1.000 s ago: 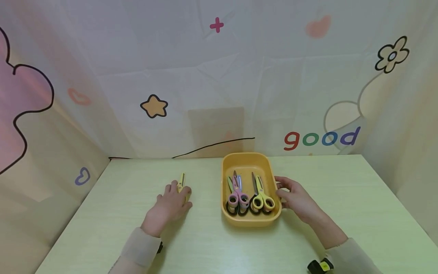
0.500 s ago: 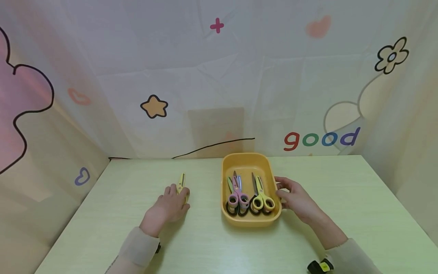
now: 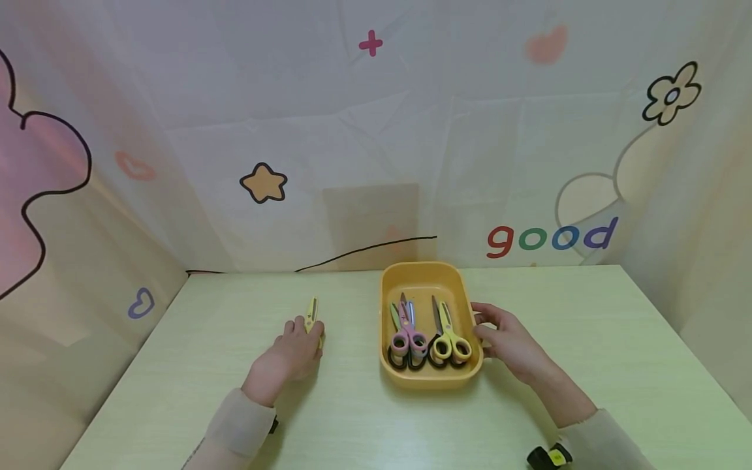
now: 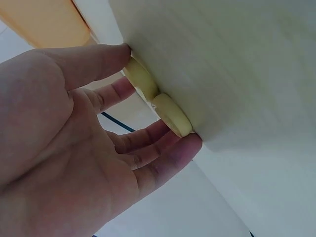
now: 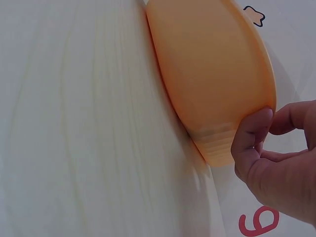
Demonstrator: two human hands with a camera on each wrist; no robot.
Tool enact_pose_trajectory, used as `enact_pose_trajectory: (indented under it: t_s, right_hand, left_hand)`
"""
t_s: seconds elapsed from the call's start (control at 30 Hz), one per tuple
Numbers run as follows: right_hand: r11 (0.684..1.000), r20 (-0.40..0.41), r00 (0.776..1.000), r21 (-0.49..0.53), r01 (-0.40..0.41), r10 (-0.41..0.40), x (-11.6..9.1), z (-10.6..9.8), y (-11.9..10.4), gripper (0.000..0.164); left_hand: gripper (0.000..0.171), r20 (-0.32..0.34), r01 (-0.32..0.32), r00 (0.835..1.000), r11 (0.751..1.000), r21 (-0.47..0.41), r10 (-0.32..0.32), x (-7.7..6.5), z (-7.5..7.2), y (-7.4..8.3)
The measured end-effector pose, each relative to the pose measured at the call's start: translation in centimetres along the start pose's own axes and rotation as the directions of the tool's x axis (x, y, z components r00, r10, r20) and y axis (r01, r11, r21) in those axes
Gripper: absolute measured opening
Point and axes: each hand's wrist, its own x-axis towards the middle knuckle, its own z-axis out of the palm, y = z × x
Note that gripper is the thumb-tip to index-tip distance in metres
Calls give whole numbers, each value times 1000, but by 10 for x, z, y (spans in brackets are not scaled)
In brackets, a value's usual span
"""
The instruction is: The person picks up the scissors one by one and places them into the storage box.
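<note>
Yellow scissors lie on the table left of the basket, blades pointing toward the back. My left hand reaches over their handles; the left wrist view shows thumb and fingers pinching the two handle loops from either side, down at the tabletop. A yellow plastic basket stands in the middle. My right hand holds its right side, thumb and fingers curled at the rim in the right wrist view. Inside the basket lie pink scissors, another yellow pair and black-handled scissors partly underneath.
The pale wooden table meets a printed cloth backdrop close behind the basket. More cloth hangs along the left and right table edges.
My left hand's thumb and fingers have drawn closer together around the yellow scissors' handles. The right hand and basket have stayed in place.
</note>
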Motion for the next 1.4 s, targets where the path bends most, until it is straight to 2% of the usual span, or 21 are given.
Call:
enact_pose_trajectory:
  t_s: [0.4, 0.6, 0.83, 1.03, 1.2, 1.4]
  right_hand:
    - [1000, 0, 1000, 9, -1, 1, 0, 1, 0, 57]
    - [1000, 5, 1000, 8, 8, -8, -1, 2, 0, 57]
    - [1000, 7, 1000, 7, 3, -3, -1, 2, -1, 58]
    - [1000, 12, 1000, 21, 20, -20, -2, 2, 0, 58]
    - [999, 12, 1000, 27, 20, -20, -2, 2, 0, 58]
    - [1000, 11, 1000, 23, 18, -18, -2, 2, 1, 58]
  left_hand:
    - [15, -26, -12, 1000, 1000, 10, 12, 3, -2, 1]
    - [17, -76, -18, 997, 1000, 23, 20, 6, 1, 4]
    - [20, -214, -36, 976, 999, 26, 40, 9, -1, 12]
    - [23, -251, -32, 968, 999, -34, 23, 11, -6, 22]
    - [24, -272, -47, 962, 998, -44, 33, 14, -8, 31]
    - [24, -341, -58, 940, 997, -59, 35, 16, -11, 43]
